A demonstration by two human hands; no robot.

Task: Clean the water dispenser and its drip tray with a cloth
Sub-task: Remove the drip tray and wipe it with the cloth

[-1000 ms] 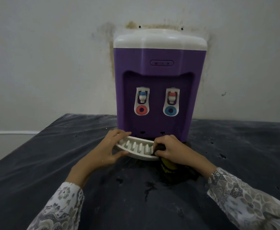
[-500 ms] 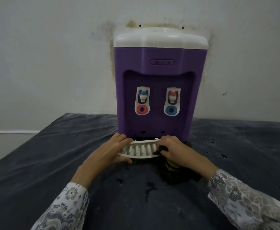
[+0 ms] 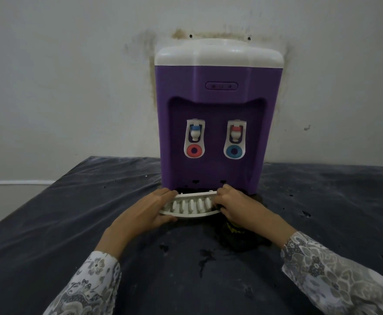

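- Tray (image 3: 189, 206) sits at dispenser (image 3: 215, 123) base, your left hand (image 3: 148, 211) gripping its 9 o'clock end.
- Your right hand (image 3: 233, 206) grips its 3 o'clock end, cloth (image 3: 236, 235) underneath.

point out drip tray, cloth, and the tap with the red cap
drip tray (image 3: 191, 206): head view, on the white slotted grille between the hands.
cloth (image 3: 238, 235): head view, on the dark bunched fabric under the right wrist.
red-capped tap (image 3: 235, 132): head view, on the spout in the dispenser's right-hand recess.
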